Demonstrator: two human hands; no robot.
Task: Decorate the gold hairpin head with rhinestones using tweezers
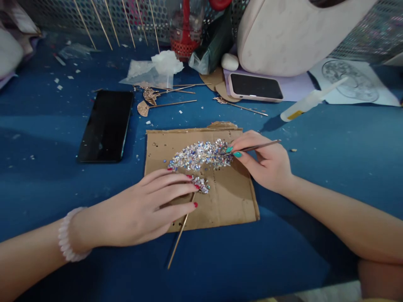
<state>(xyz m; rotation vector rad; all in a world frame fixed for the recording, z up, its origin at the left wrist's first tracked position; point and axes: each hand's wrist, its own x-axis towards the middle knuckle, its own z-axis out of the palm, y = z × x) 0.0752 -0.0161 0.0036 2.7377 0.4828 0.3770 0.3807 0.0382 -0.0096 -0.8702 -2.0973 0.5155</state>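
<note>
- Our right hand (270, 165) pinches metal tweezers (258, 146) at the loose gems (198, 155) on the cardboard (233, 205).
- Our left hand (138, 209) touches the gem-topped stick (204, 186) there; whether it grips, we cannot tell.
- Behind, we see a clear bag (145, 75), contents unclear.

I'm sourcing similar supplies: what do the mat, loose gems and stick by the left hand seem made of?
Mat: matte brown cardboard, by its ragged edge. Gems: glossy, perhaps glass or plastic; their sparkle leaves it open. Stick: probably metal, smooth, coppery, given its sheen.
</note>
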